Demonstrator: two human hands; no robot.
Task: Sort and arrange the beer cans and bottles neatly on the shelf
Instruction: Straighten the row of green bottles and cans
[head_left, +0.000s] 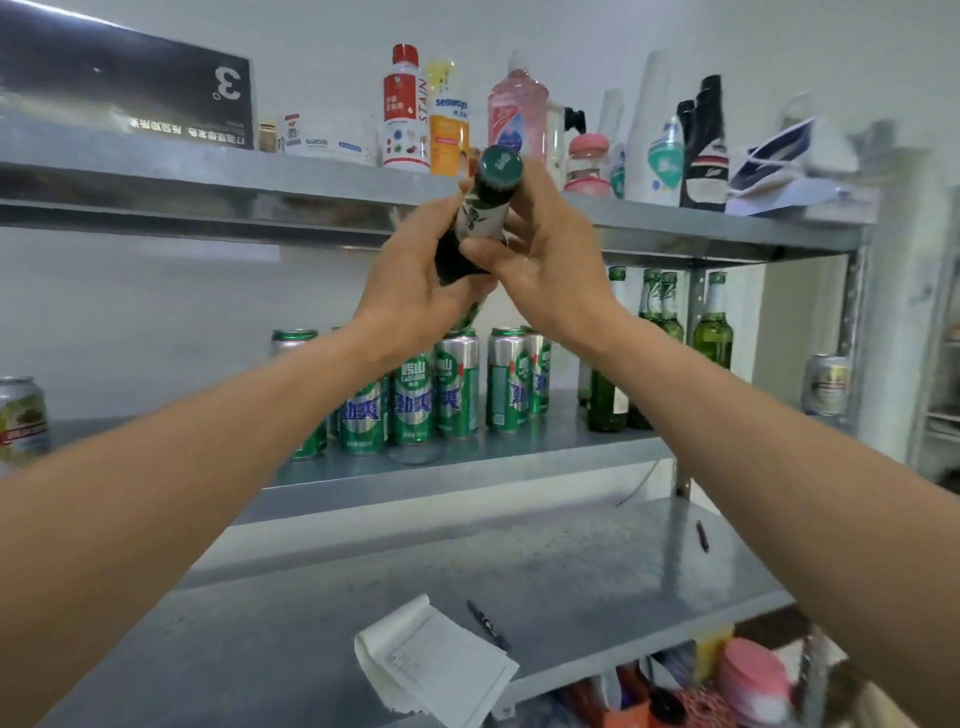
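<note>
1. The beer bottle is dark green. Its lower body is hidden inside the left grip, and its base cannot be seen.
2. The left forearm covers part of the green cans on the middle shelf. The right forearm crosses the standing green bottles at 3 o'clock.
3. A can at 9 o'clock is cut off by the frame edge, and its print is blurred.
4. The beer bottle is tilted, with its long axis running from 7 o'clock to 1 o'clock. The cap leads at 1 o'clock and faces the camera.
5. The left grip is curled round the bottle's body. The right grip clamps the neck, with the thumb across the label and the fingers behind.
6. The beer bottle is held in the air in front of the upper shelf edge, above the cans.
</note>
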